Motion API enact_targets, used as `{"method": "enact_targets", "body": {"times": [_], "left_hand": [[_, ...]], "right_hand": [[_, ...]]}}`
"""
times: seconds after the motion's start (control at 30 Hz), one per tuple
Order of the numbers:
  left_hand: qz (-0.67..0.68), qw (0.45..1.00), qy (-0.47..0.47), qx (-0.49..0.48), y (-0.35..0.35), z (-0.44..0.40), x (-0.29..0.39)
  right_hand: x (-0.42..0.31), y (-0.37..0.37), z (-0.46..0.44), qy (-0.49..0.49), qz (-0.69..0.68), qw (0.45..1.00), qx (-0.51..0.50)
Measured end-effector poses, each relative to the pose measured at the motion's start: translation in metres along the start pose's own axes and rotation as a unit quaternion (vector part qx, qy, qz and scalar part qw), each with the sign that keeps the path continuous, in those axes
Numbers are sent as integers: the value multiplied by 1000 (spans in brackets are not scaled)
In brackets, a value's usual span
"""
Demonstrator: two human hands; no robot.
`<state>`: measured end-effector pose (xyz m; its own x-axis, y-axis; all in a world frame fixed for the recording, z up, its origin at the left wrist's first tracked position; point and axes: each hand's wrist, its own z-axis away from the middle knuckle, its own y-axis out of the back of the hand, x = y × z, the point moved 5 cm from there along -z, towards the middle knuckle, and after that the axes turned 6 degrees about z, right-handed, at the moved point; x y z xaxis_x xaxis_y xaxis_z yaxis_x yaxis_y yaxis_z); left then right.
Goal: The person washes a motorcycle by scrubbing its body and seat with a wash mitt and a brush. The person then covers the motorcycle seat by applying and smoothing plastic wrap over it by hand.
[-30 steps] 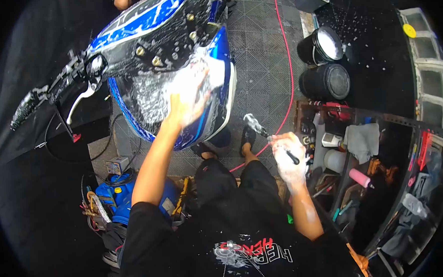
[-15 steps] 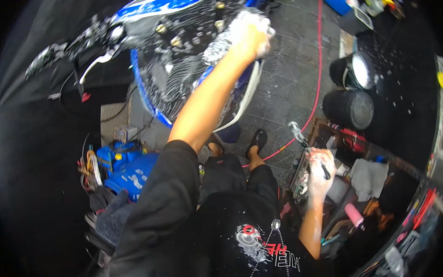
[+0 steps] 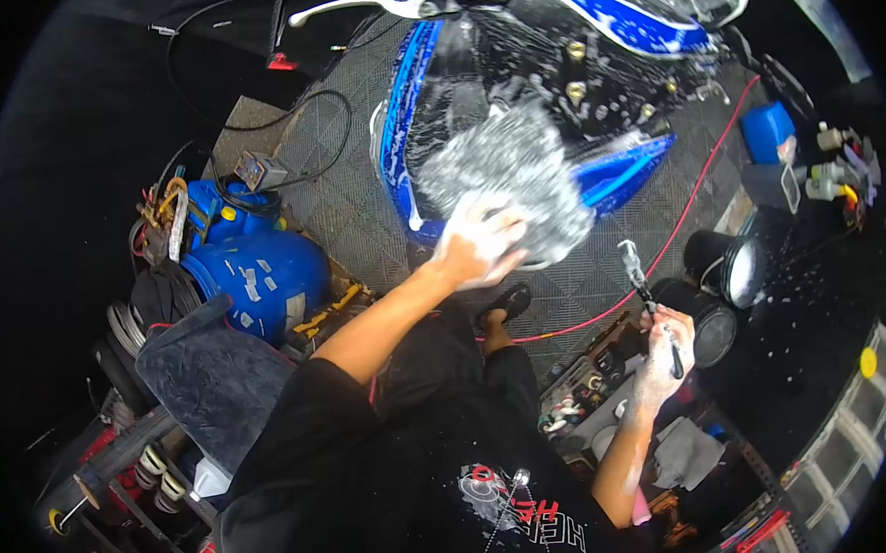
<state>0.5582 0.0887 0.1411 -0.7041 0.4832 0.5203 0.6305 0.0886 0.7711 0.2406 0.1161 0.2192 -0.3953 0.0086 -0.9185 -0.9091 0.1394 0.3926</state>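
My left hand presses on a grey, shaggy, foam-soaked wash cloth, blurred by motion, with the fingers bent over its near edge. Beneath it lies the soapy black and blue body of a motorbike, its blue side panel streaked with foam. A white brake lever sticks out at the top. Off to the lower right, away from the bike, my right hand is wrapped around the black handle of a detailing brush, whose foamy bristles point up. Suds cover both hands.
Black buckets and a blue jug stand at the right. A red hose crosses the tiled floor. Blue drums and a dark padded seat are on the left. A shelf unit with bottles and cloths stands beside my right arm.
My left hand has drawn back from the far side of the bike towards me with the wash cloth. My right hand still holds the brush. The view has swung, shifting the bike rightward.
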Motion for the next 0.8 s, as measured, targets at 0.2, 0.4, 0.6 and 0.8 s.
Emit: {"method": "enact_targets", "body": {"times": [0.2,0.4,0.6,0.8], "left_hand": [[-39,860,484,160,9,79,-84],[132,799,488,326,31,97,-170],[250,895,260,263,91,49,-260],[446,868,162,147,76,-19,-336]], "right_hand": [[-56,-56,-12,152,3,988,12],[-71,-173,-46,287,-24,957,-44],[-97,-296,-89,405,274,856,-166],[-82,-323,-84,448,421,764,-196]]}}
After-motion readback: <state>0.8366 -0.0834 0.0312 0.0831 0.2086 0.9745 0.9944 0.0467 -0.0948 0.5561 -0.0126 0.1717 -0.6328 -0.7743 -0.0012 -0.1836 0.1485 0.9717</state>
